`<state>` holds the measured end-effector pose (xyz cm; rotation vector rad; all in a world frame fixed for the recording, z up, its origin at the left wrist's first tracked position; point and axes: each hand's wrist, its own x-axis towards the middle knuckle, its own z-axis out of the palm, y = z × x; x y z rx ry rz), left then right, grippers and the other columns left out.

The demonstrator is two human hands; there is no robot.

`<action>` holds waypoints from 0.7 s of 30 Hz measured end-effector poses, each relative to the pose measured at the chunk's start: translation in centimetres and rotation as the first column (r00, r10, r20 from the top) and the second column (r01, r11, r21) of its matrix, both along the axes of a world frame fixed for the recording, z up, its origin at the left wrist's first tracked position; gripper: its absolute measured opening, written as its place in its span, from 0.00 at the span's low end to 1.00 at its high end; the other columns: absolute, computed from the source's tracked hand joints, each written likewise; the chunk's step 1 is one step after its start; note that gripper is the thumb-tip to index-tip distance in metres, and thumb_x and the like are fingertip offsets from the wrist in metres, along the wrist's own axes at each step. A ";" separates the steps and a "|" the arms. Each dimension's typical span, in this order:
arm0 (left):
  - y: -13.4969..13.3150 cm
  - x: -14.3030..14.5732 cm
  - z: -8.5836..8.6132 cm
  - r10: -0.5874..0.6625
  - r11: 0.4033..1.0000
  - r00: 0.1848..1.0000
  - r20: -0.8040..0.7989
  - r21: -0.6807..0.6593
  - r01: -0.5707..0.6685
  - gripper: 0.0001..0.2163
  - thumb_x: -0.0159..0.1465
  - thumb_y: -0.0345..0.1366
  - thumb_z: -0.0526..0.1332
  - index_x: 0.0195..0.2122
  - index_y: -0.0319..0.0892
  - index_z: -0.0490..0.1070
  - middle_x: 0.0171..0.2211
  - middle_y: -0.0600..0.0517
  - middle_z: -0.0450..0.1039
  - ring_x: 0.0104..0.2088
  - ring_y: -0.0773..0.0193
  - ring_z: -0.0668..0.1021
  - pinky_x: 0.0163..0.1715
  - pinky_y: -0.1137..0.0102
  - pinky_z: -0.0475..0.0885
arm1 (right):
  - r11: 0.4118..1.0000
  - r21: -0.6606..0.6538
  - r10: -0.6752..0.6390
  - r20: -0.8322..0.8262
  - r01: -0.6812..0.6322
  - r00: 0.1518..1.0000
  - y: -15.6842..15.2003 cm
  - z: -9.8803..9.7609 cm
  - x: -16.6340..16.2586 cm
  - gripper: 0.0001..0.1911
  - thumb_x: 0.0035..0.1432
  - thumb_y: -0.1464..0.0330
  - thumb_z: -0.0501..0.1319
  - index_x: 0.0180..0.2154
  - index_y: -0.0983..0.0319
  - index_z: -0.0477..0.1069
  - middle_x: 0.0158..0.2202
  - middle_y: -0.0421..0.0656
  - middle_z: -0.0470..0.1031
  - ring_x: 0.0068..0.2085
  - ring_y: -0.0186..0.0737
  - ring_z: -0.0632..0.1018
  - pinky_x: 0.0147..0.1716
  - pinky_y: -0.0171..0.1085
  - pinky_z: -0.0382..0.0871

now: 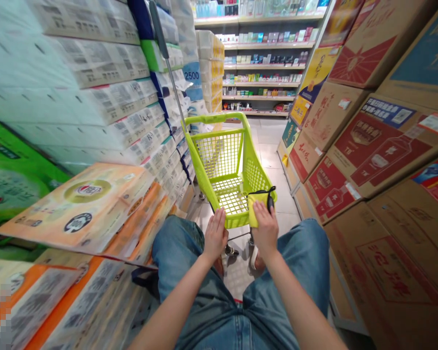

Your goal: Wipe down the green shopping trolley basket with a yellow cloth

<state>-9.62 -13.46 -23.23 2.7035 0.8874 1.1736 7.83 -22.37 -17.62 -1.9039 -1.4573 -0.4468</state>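
A lime-green shopping cart (209,192) with a grid-patterned basket stands between my knees and the shelves, its basket showing nothing inside. My left hand (215,235) rests at the near left corner of the basket, fingers stretched out and holding nothing. At the near right corner, my right hand (265,226) is closed on a small yellow pouch (254,200) with black trim and a black loop. The pouch lies against the basket's rim; my fingers cover part of it. A long grey-handled pole (174,86) rises beside the cart's far left corner.
Stacked tissue packs (113,63) wall the left side, with an orange-and-cream carton (95,194) jutting out near my left knee. Brown cartons (383,146) are piled high on the right. Shelves of small goods (259,68) stand at the aisle's end, beyond the tiled floor (268,131).
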 end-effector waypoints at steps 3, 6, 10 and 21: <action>0.2 -0.2 -0.1 -0.027 1.000 0.999 -0.022 0.015 0.027 0.38 0.62 0.22 0.50 0.72 0.40 0.38 0.69 0.41 0.55 0.71 0.56 0.53 0.66 0.54 0.59 | 0.985 -0.048 0.164 0.008 -0.163 0.986 1.3 0.4 -5.6 0.36 0.51 0.80 0.52 0.63 0.64 0.63 0.62 0.48 0.69 0.64 0.44 0.69 0.67 0.48 0.53; 0.3 -0.2 -0.1 -0.025 1.000 0.999 -0.027 0.008 0.026 0.37 0.63 0.23 0.50 0.72 0.39 0.37 0.69 0.40 0.54 0.71 0.55 0.53 0.66 0.53 0.59 | 0.961 -0.081 0.268 0.043 -0.264 0.963 0.9 0.6 -5.8 0.36 0.53 0.80 0.51 0.65 0.63 0.60 0.64 0.46 0.67 0.66 0.42 0.66 0.69 0.48 0.47; 0.8 -0.5 0.0 -0.030 0.999 0.998 -0.051 0.036 0.032 0.38 0.62 0.21 0.50 0.72 0.41 0.37 0.69 0.42 0.55 0.70 0.57 0.54 0.66 0.54 0.60 | 0.962 -0.078 0.269 0.116 -0.261 0.956 -1.3 -0.1 1.0 0.37 0.55 0.80 0.51 0.66 0.60 0.59 0.64 0.46 0.67 0.65 0.41 0.67 0.69 0.49 0.45; 0.4 -1.3 1.4 -0.070 0.998 0.984 -0.163 -0.008 0.070 0.42 0.60 0.20 0.51 0.72 0.41 0.30 0.71 0.43 0.49 0.71 0.56 0.50 0.67 0.54 0.58 | 0.998 -0.065 0.020 0.023 -0.018 1.000 -0.2 0.1 -1.0 0.39 0.48 0.82 0.51 0.64 0.65 0.61 0.64 0.50 0.67 0.65 0.46 0.67 0.67 0.49 0.50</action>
